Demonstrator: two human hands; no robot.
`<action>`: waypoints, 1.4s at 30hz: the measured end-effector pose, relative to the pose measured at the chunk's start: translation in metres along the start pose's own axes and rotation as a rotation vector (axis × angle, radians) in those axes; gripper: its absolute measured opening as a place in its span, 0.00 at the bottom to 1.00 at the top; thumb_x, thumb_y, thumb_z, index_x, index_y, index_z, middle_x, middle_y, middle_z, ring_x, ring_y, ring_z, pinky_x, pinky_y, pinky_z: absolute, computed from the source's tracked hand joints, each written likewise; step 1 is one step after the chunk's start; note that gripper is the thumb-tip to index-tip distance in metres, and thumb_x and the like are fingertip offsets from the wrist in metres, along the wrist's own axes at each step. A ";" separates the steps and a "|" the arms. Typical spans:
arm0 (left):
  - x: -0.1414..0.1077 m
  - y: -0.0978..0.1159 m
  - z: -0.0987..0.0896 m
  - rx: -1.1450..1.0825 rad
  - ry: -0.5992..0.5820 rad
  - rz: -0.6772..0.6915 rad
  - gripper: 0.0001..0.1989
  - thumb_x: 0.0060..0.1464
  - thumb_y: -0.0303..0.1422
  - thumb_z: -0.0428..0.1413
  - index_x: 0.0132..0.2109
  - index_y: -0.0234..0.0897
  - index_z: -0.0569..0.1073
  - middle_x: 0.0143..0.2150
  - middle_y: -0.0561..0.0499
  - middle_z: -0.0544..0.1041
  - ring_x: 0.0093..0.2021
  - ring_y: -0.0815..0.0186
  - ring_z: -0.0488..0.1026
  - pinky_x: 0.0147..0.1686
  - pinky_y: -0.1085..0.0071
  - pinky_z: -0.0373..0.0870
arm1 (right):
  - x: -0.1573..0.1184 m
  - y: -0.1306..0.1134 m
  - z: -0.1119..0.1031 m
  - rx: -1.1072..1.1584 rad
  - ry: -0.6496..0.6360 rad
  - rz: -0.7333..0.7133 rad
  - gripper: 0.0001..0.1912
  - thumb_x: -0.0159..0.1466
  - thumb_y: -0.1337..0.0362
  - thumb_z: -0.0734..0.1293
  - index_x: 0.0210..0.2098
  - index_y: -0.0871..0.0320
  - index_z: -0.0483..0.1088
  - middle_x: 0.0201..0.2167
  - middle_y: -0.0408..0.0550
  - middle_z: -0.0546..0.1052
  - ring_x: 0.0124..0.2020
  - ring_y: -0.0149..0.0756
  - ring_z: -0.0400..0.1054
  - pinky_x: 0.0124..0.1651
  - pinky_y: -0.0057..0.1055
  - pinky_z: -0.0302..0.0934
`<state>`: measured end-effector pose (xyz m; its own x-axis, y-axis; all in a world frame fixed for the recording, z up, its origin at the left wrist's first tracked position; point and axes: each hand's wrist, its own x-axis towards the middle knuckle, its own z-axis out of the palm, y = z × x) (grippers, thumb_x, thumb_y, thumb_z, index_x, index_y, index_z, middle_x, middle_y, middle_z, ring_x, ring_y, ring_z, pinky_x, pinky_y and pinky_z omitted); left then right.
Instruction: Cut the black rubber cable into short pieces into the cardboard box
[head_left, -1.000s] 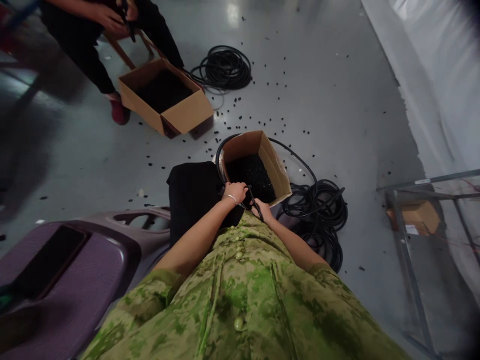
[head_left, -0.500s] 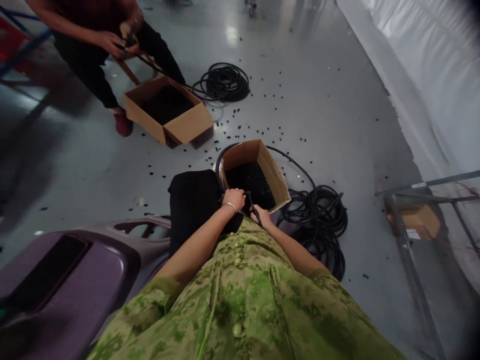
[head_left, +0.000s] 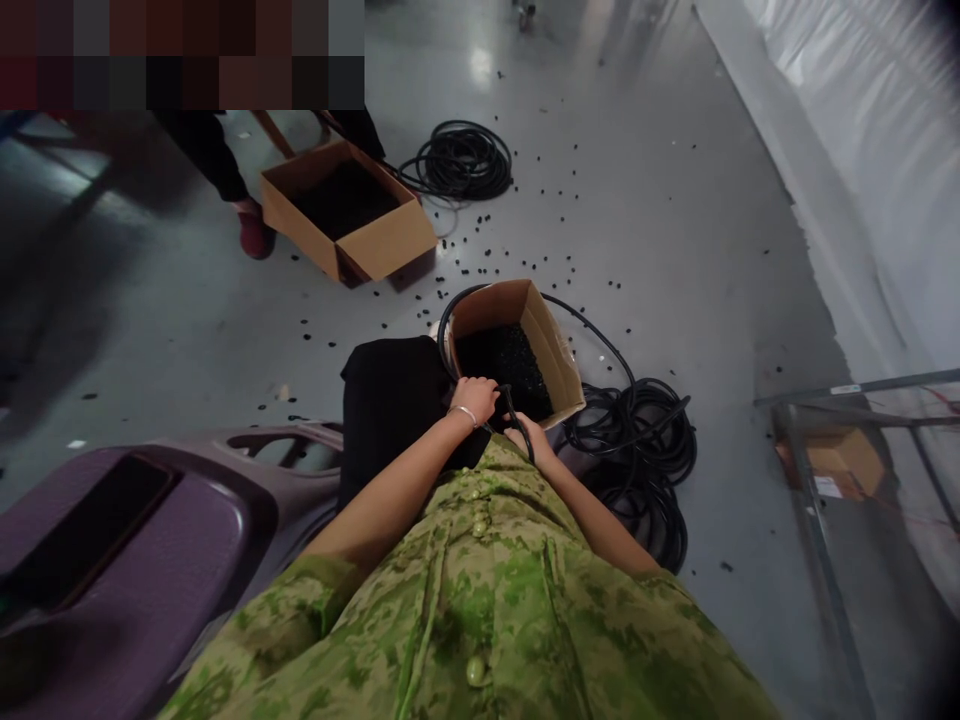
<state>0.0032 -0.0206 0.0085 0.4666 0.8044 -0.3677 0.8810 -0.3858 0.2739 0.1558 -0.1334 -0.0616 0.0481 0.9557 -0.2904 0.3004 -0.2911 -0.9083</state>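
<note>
My left hand (head_left: 477, 400), with a bracelet at the wrist, is closed around a black hose (head_left: 444, 340) by the near rim of a cardboard box (head_left: 556, 355). A dark length sticks out past its fingers and bends down to my right hand (head_left: 531, 436). That hand is curled on this length, though its fingertips are partly hidden. Small black pieces (head_left: 501, 362) fill the bottom of the box. From behind the box the hose arcs right toward a loose black coil (head_left: 637, 430) on the floor.
Ahead on the left, a person's legs are beside a second cardboard box (head_left: 386, 240) with dark contents. Near it lies another hose coil (head_left: 465, 160). Black bits dot the grey floor. A phone (head_left: 90, 530) rests on a purple chair (head_left: 202, 540); a metal frame (head_left: 821, 560) stands right.
My right hand has shifted slightly, and the black length between my hands now bends over further to the right. My left hand keeps its grip. The view has moved a little.
</note>
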 end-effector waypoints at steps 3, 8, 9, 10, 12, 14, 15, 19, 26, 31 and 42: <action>0.000 0.000 0.000 0.012 -0.009 0.027 0.16 0.68 0.34 0.46 0.51 0.38 0.77 0.52 0.41 0.80 0.54 0.55 0.74 0.55 0.59 0.62 | 0.001 -0.002 0.000 -0.008 0.019 -0.007 0.18 0.58 0.59 0.66 0.46 0.56 0.76 0.37 0.44 0.80 0.39 0.41 0.73 0.47 0.35 0.67; 0.000 0.000 0.002 0.009 -0.021 0.043 0.15 0.68 0.35 0.46 0.50 0.39 0.77 0.51 0.41 0.80 0.53 0.54 0.75 0.54 0.59 0.62 | 0.003 -0.004 0.003 0.000 0.015 -0.006 0.18 0.59 0.59 0.67 0.48 0.55 0.77 0.39 0.46 0.81 0.42 0.42 0.74 0.51 0.37 0.67; 0.000 0.000 0.002 0.010 -0.025 0.046 0.15 0.68 0.35 0.47 0.50 0.39 0.77 0.51 0.42 0.80 0.53 0.54 0.75 0.54 0.59 0.62 | 0.004 -0.004 0.003 0.009 0.013 -0.005 0.18 0.60 0.59 0.66 0.48 0.55 0.76 0.39 0.46 0.81 0.41 0.41 0.74 0.51 0.37 0.67; 0.001 0.000 0.003 0.012 -0.028 0.052 0.15 0.67 0.35 0.47 0.50 0.40 0.77 0.51 0.42 0.80 0.53 0.54 0.75 0.54 0.59 0.62 | 0.004 -0.004 0.003 0.019 0.012 -0.004 0.18 0.60 0.59 0.66 0.48 0.55 0.76 0.39 0.46 0.81 0.41 0.41 0.74 0.51 0.37 0.67; 0.001 -0.001 0.004 0.012 -0.028 0.063 0.15 0.67 0.35 0.47 0.50 0.40 0.77 0.51 0.42 0.80 0.54 0.54 0.75 0.54 0.59 0.62 | 0.004 -0.003 0.003 0.037 0.013 0.002 0.18 0.60 0.58 0.67 0.48 0.56 0.77 0.40 0.46 0.81 0.42 0.41 0.74 0.51 0.37 0.67; 0.001 -0.001 0.005 0.001 -0.025 0.071 0.14 0.67 0.34 0.47 0.49 0.39 0.77 0.51 0.42 0.80 0.54 0.54 0.75 0.55 0.58 0.61 | 0.003 -0.003 0.002 0.058 0.014 0.013 0.18 0.60 0.58 0.67 0.47 0.55 0.77 0.40 0.45 0.81 0.41 0.41 0.74 0.50 0.36 0.67; 0.001 -0.001 0.005 -0.006 -0.024 0.073 0.14 0.67 0.34 0.48 0.49 0.39 0.77 0.50 0.42 0.80 0.54 0.54 0.75 0.55 0.58 0.61 | 0.003 -0.003 0.002 0.072 0.012 0.015 0.18 0.60 0.57 0.67 0.47 0.55 0.77 0.40 0.45 0.81 0.41 0.40 0.74 0.49 0.36 0.67; -0.001 0.001 0.003 0.010 -0.019 0.069 0.14 0.67 0.34 0.47 0.49 0.39 0.77 0.50 0.41 0.80 0.54 0.53 0.74 0.55 0.58 0.61 | 0.002 -0.005 0.002 0.125 0.007 0.007 0.17 0.59 0.57 0.67 0.46 0.55 0.77 0.39 0.45 0.81 0.40 0.40 0.74 0.47 0.35 0.68; -0.005 0.003 0.000 0.052 -0.016 0.068 0.17 0.68 0.34 0.46 0.54 0.40 0.76 0.51 0.41 0.79 0.54 0.54 0.74 0.54 0.58 0.60 | 0.002 -0.005 0.004 0.186 -0.025 0.087 0.19 0.60 0.56 0.66 0.48 0.56 0.75 0.31 0.43 0.78 0.32 0.37 0.71 0.40 0.32 0.66; -0.004 0.002 0.002 0.055 -0.024 0.065 0.17 0.68 0.33 0.45 0.54 0.40 0.76 0.51 0.41 0.79 0.54 0.53 0.74 0.53 0.57 0.60 | 0.002 -0.006 0.004 0.130 0.003 0.022 0.18 0.59 0.57 0.67 0.46 0.56 0.76 0.38 0.45 0.80 0.39 0.40 0.73 0.48 0.35 0.67; -0.002 0.005 -0.002 0.077 -0.099 0.130 0.16 0.68 0.34 0.46 0.53 0.37 0.76 0.51 0.41 0.80 0.54 0.56 0.75 0.52 0.60 0.61 | 0.004 -0.005 0.004 0.118 0.014 0.010 0.17 0.58 0.56 0.67 0.44 0.55 0.76 0.39 0.45 0.81 0.41 0.42 0.72 0.50 0.36 0.66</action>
<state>0.0067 -0.0230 0.0121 0.5792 0.6987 -0.4199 0.8143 -0.5201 0.2577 0.1508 -0.1283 -0.0588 0.0644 0.9532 -0.2955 0.1861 -0.3024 -0.9348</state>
